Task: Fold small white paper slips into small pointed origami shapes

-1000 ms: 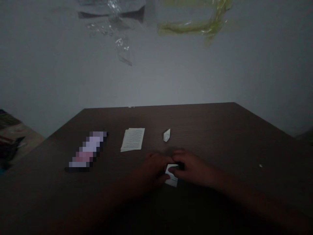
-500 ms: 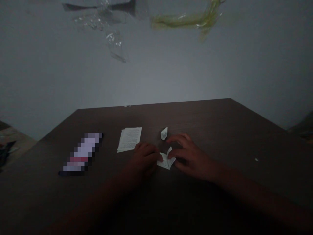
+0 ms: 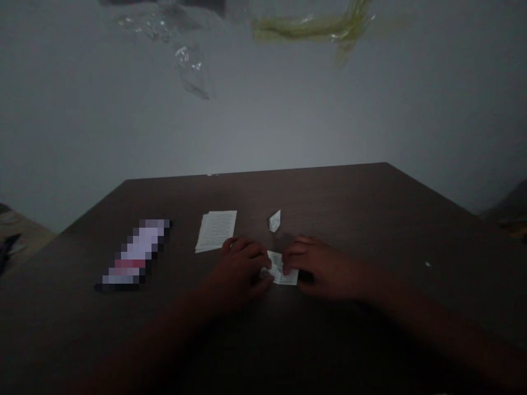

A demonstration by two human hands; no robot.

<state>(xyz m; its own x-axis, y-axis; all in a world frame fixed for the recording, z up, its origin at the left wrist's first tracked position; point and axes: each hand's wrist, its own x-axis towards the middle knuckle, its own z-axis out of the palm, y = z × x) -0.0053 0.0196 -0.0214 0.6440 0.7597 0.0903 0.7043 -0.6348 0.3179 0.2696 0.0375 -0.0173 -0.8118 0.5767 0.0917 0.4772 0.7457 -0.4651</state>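
Paper (image 3: 282,270) lies well inside the table's edges (image 3: 255,172), pressed under both hands' loosely curled fingers (image 3: 291,258).

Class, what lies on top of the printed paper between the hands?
Fingers of the left hand and right hand; they hide part of the printed paper.

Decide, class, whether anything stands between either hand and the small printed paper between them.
Nothing visible does. The left hand and the right hand both have fingers at the small printed paper. The small folded piece lies beyond it, and the stack of printed sheets is off to the left.
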